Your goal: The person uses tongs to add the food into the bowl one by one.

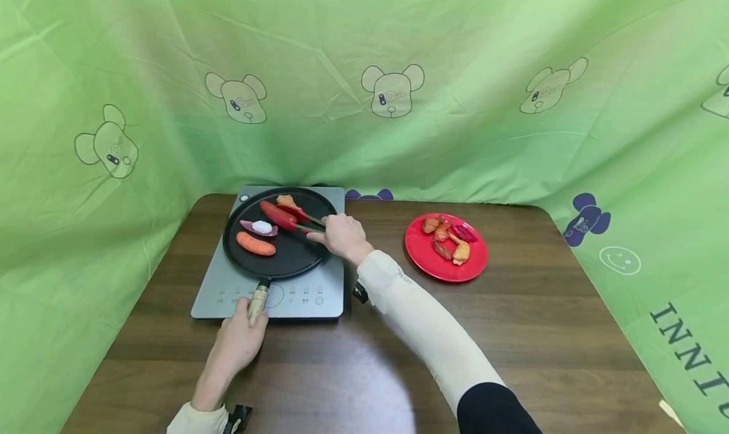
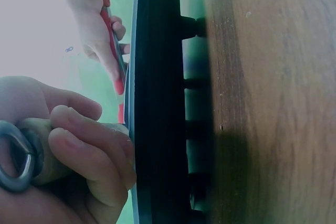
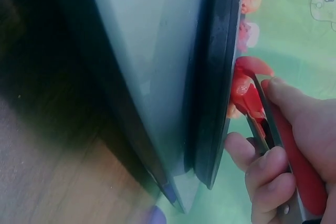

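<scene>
My left hand (image 1: pixel 242 340) grips the pale handle (image 1: pixel 258 302) of a black round frying pan (image 1: pixel 290 266). With my right hand (image 1: pixel 346 236) I hold red-tipped tongs (image 3: pixel 300 163), its thumb and fingers on opposite sides of their red grips. The tong heads are low over the far part of the pan, beside a tan food piece (image 1: pixel 287 200). Whether they pinch anything cannot be made out. Nearer me in the pan lie an orange sausage (image 1: pixel 255 244) and a purple piece (image 1: pixel 246 224) with a white top. In the left wrist view, fingers wrap the handle, its metal ring at the end.
Under the pan is a grey induction cooktop (image 1: pixel 213 295) with touch controls along its front. A red plate (image 1: pixel 418 257) with several food pieces stands to the right on the wooden table (image 1: pixel 512 339). Green printed cloth (image 1: pixel 319 136) hangs behind and at both sides.
</scene>
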Tool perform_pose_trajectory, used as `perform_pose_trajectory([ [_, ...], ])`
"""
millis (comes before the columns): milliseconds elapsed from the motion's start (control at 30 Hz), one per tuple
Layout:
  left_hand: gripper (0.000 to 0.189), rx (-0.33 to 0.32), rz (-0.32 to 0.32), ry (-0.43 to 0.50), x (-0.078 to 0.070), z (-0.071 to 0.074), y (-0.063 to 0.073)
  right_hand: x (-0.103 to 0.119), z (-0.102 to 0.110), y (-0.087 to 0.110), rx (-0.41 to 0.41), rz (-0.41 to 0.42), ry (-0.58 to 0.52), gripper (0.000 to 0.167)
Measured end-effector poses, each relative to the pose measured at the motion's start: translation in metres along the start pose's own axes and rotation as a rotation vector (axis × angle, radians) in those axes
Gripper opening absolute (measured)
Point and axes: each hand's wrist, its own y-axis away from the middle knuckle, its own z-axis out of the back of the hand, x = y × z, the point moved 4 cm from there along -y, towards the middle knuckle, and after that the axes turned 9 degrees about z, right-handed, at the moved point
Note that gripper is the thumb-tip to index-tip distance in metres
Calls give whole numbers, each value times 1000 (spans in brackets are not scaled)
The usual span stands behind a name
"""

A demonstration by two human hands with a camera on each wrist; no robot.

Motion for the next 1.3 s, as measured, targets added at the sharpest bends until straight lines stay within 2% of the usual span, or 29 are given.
perform_pose_trajectory([
  [467,38,-18,-20,-3,-3,1,-1,3,7,-2,-16,-11,-9,46],
  [733,39,-10,-16,0,-2,0,-2,0,24,6,-10,-5,-60,56],
  [1000,40,-19,-15,-6,0,0,-2,-19,35,21,-67,-21,-91,43],
  [1300,40,-21,-18,-13,0,0,0,-51,42,46,-111,-22,-103,39],
])
